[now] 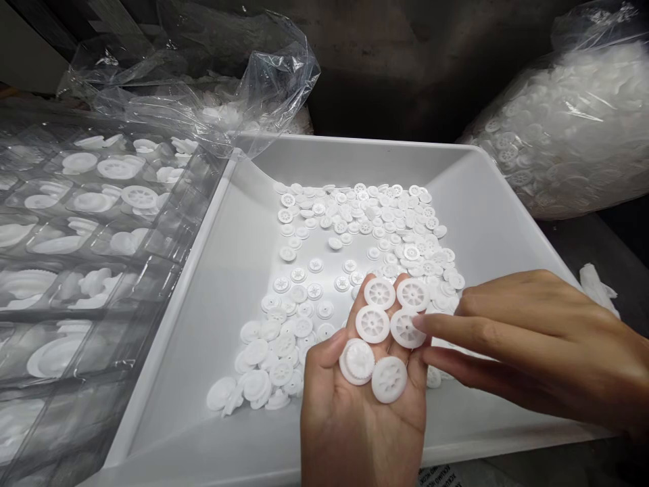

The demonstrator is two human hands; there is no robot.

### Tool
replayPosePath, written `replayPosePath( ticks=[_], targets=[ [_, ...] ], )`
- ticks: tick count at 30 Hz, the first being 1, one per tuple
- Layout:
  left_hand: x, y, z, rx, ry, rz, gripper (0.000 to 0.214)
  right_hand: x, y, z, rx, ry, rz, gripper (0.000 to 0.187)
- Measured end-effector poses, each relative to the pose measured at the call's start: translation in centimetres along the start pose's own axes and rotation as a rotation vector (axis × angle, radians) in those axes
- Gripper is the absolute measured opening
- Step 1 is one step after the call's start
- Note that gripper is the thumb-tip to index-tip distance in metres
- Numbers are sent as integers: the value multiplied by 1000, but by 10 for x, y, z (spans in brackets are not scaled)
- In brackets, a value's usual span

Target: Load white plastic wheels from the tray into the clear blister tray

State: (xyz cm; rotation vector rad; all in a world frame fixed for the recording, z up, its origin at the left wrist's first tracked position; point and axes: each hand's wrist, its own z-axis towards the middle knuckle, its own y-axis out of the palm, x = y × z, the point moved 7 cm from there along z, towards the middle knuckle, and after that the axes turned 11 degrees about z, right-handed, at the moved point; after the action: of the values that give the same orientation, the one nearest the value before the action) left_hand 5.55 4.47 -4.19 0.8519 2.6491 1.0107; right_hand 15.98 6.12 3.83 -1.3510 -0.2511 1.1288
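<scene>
My left hand (365,412) lies palm up over a white plastic tray (355,145), holding several small white plastic spoked wheels (372,323) on its palm and fingers. My right hand (532,338) reaches in from the right, its extended index fingertip touching one wheel (405,329) on that palm. The right hand holds nothing. Many more white wheels and gears (365,223) lie scattered in a single loose layer across the tray floor, some partly hidden beneath my hands.
A clear compartmented plastic case (91,223) holding white plastic parts stands left of the tray, with loose clear film (193,88) above it. A clear bag (568,128) full of white parts sits at the back right. A white scrap (598,287) lies beyond the tray's right rim.
</scene>
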Motion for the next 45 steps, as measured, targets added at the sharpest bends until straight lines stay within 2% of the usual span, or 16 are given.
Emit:
replayPosePath(
  ticks=[4,6,9,11,14,16,18,21,23,25,27,30,33,36,39,45],
  targets=[
    [2,1,-1,-26,47,66,52,-3,9,1,-52,-12,-99,17],
    [1,0,1,-81,56,93,48,-5,7,2,4,17,-54,16],
    [0,-2,4,-119,56,96,43,3,-7,3,212,181,301,7],
    [1,-2,5,-106,72,82,42,16,-12,4,305,312,673,16],
    [3,2,3,-65,97,75,43,28,-4,10,218,463,1076,36],
    [4,4,0,-23,101,79,44,33,2,10,188,548,1178,36],
    [4,4,-2,13,96,80,45,36,6,8,253,581,1230,34],
    [4,4,-3,7,84,88,44,32,7,3,328,521,1053,25],
    [3,3,-2,-27,67,106,43,19,8,3,251,391,745,3],
    [0,1,1,-74,39,108,42,4,14,5,121,257,445,19],
    [-3,0,4,-142,6,91,42,-3,22,4,24,183,308,19],
    [-5,1,7,-243,-5,75,44,-2,27,3,-20,219,376,12],
    [-4,3,8,-289,28,85,47,6,21,2,44,339,503,9],
    [-2,6,6,-259,73,93,51,15,9,3,175,437,436,5],
    [0,10,1,-204,89,92,55,18,4,5,261,442,340,4],
    [0,11,1,-228,77,66,59,19,11,6,245,424,356,7]
  ],
)
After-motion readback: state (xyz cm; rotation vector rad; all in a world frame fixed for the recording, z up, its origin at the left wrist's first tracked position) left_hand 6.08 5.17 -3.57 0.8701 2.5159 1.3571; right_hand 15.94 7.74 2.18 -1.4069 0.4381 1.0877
